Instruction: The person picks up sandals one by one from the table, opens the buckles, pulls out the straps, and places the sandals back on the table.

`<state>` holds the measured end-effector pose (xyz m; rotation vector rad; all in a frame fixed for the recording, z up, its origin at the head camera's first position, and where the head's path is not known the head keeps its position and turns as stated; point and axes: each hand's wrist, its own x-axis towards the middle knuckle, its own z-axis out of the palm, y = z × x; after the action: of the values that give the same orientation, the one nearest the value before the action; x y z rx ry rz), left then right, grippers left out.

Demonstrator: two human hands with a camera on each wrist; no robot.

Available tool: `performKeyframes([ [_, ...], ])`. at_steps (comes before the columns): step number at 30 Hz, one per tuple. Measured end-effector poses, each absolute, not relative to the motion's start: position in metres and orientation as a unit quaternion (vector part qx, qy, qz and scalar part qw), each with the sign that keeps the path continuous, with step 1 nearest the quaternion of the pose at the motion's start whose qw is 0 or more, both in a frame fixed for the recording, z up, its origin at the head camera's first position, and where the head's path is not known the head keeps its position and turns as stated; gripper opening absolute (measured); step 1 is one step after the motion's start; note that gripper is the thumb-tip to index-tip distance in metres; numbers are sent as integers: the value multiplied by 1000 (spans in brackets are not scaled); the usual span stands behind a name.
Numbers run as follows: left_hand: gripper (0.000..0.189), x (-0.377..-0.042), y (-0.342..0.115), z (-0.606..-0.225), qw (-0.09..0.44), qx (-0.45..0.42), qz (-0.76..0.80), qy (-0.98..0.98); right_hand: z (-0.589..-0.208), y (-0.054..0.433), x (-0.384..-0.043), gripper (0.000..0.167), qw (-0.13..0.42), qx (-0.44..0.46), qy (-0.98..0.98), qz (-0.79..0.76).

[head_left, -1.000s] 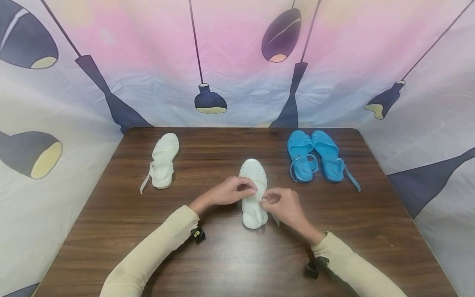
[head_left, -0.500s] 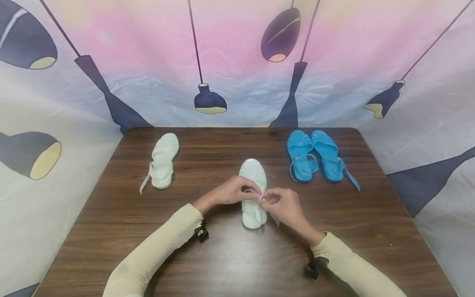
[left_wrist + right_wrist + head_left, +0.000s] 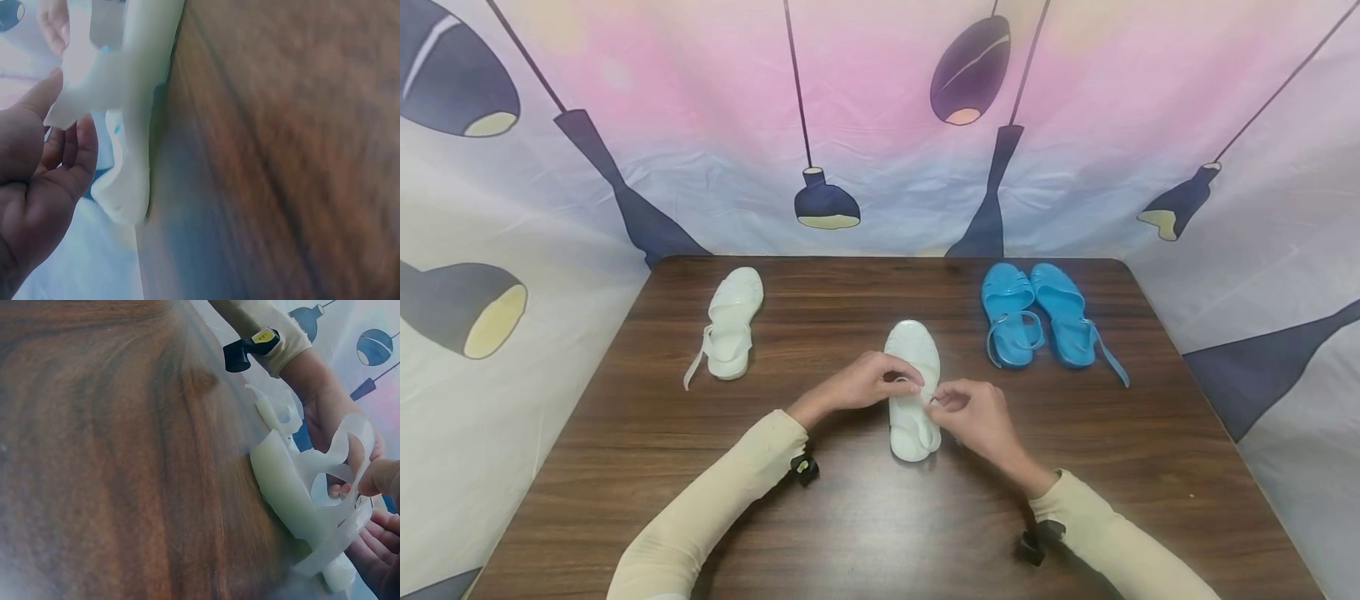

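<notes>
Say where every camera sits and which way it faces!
Head: on the head, facing forward and down at the table; left hand, right hand and sleeves show.
Left wrist: on that wrist, facing the middle sandal; left hand and part of the right show.
Right wrist: on that wrist, facing that sandal; right hand and left arm show.
Both wrist views share the sandal.

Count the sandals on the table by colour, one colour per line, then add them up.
White sandals: 2
Blue sandals: 2
Total: 4
</notes>
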<state>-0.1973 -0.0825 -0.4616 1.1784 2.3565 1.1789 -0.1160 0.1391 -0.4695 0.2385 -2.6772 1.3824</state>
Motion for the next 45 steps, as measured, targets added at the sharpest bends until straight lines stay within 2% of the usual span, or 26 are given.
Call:
performKeyframes([
  [8,16,-204,-92,-463,136,379,433,806,-468,140,-116,17,50,73,-886,455],
  [18,17,-204,-82,-460,119,383,457,794,-468,141,-116,15,51,82,-879,467],
  [24,21,-204,-72,-461,138,371,446,802,-468,141,-116,14,53,87,-881,461],
  [31,9,-205,-68,-463,162,391,438,793,-469,140,-116,15,56,94,-879,463],
  [36,7,-205,-70,-461,169,398,444,785,-470,141,-116,14,67,102,-879,461],
  [45,11,-205,-74,-459,139,398,424,802,-471,141,-115,15,88,107,-878,457],
])
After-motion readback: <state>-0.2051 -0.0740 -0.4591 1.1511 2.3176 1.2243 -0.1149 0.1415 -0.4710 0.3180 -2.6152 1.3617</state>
